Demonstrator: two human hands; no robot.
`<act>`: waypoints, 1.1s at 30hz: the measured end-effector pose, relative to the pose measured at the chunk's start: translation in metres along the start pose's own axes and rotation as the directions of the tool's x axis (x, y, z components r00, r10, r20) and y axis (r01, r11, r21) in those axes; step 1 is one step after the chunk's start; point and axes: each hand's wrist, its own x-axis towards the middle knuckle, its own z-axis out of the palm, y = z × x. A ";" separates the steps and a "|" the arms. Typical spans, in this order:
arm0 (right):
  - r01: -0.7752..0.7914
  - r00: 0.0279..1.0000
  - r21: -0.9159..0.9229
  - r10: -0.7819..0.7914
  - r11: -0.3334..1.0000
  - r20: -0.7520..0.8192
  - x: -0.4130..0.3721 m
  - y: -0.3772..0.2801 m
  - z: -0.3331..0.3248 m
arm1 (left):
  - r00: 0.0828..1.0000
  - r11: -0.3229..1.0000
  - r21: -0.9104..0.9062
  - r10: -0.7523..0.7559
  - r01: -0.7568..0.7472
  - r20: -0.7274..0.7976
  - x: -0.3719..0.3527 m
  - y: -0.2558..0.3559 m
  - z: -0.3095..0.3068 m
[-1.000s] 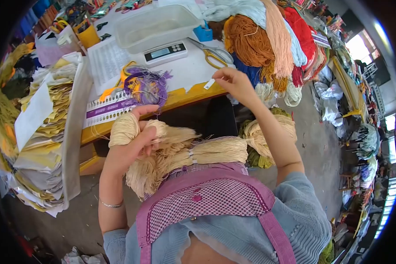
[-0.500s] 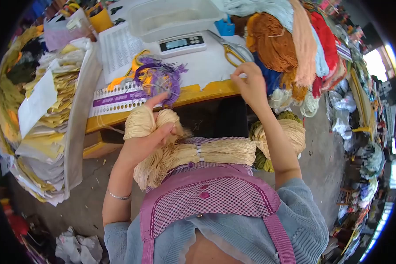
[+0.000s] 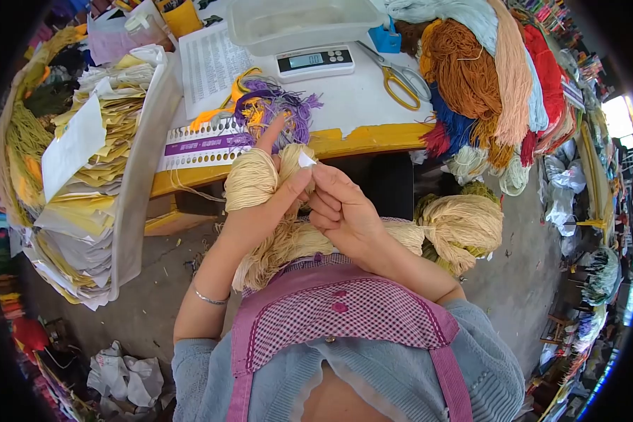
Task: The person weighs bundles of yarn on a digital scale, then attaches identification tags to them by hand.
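Note:
Cream yarn [image 3: 250,181] is looped in my left hand [image 3: 264,211], whose index finger points up and whose other fingers wrap round the bundle. My right hand [image 3: 344,211] pinches a small white piece [image 3: 306,161] against the yarn, close to my left thumb. More cream yarn [image 3: 316,239] lies across my lap, partly behind my right hand. Just beyond my left hand, a tangle of purple and orange threads [image 3: 278,112] sits at the table edge beside a white and purple strip with holes [image 3: 200,146].
Scissors [image 3: 401,88], a scale [image 3: 315,62] and a clear tray [image 3: 302,28] are on the table [image 3: 359,141]. Coloured yarn skeins [image 3: 468,70] hang over its right side. A bin of papers [image 3: 130,176] stands left; another cream bundle [image 3: 464,225] is at right.
My right hand has come from the table edge to the yarn at my left hand, and a small white piece now shows at its fingertips. The camera view has shifted slightly.

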 end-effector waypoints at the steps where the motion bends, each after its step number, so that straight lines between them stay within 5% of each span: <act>1: 0.008 1.000 0.004 -0.008 1.000 -0.014 0.001 0.002 0.000 | 1.000 0.995 0.093 -0.018 0.020 -0.024 0.000 0.000 0.000; 5: 0.044 0.999 -0.044 -0.045 0.998 -0.008 0.002 0.008 -0.003 | 0.999 0.980 0.198 -0.028 0.033 -0.028 -0.001 -0.001 -0.004; 6: 0.095 0.989 -0.304 -0.124 0.948 -0.077 0.000 0.006 -0.001 | 0.998 0.992 0.113 -0.055 0.058 -0.024 -0.002 0.002 -0.006; 7: 0.118 0.969 -0.545 -0.217 0.830 -0.121 -0.002 0.004 0.001 | 0.997 0.996 0.027 -0.080 0.081 -0.019 -0.003 0.005 -0.010; 8: 0.369 0.877 -0.764 -0.471 0.530 0.097 0.000 0.002 -0.008 | 0.992 0.991 -0.038 -0.128 0.128 0.021 -0.003 0.008 -0.014; 9: 0.562 0.790 -0.659 -0.560 0.500 0.249 0.001 0.001 -0.009 | 0.992 0.991 -0.041 -0.125 0.126 0.014 -0.003 0.011 -0.020; 11: 0.570 0.747 -0.817 -0.471 0.091 0.469 0.000 -0.025 -0.006 | 0.945 0.980 0.070 -0.196 0.184 0.263 -0.005 0.016 -0.029; 13: 0.616 0.705 -0.787 -0.439 -0.010 0.557 0.003 -0.026 0.007 | 0.923 0.976 0.090 -0.217 0.198 0.317 -0.006 0.024 -0.025; 14: 0.635 0.727 -0.759 -0.444 0.144 0.524 0.007 -0.023 0.002 | 0.909 0.971 0.044 -0.237 0.236 0.343 -0.006 0.027 -0.022; 18: 0.647 0.755 -0.669 -0.430 0.366 0.495 0.011 -0.015 0.001 | 0.889 0.966 -0.032 -0.224 0.258 0.400 -0.005 0.028 -0.025; 22: 0.429 0.883 -0.553 -0.201 0.714 0.425 0.002 -0.009 0.008 | 0.878 0.964 -0.046 -0.218 0.262 0.427 -0.004 0.026 -0.033; 28: 0.605 0.791 -0.729 -0.342 0.321 0.507 -0.001 -0.013 0.000 | 0.920 0.976 -0.100 -0.143 0.191 0.366 0.001 0.015 -0.031; 31: 0.583 0.642 -0.745 -0.378 -0.325 0.667 -0.009 -0.023 0.014 | 0.893 0.937 -0.091 -0.288 0.337 0.345 0.005 0.028 -0.031; 32: 0.617 0.522 -0.628 -0.351 -0.474 0.777 -0.003 -0.024 0.007 | 0.893 0.937 -0.091 -0.287 0.337 0.347 0.007 0.024 -0.032; 33: 0.615 0.523 -0.630 -0.353 -0.474 0.776 -0.003 -0.025 0.005 | 0.916 0.965 -0.052 -0.228 0.259 0.332 0.008 0.017 -0.033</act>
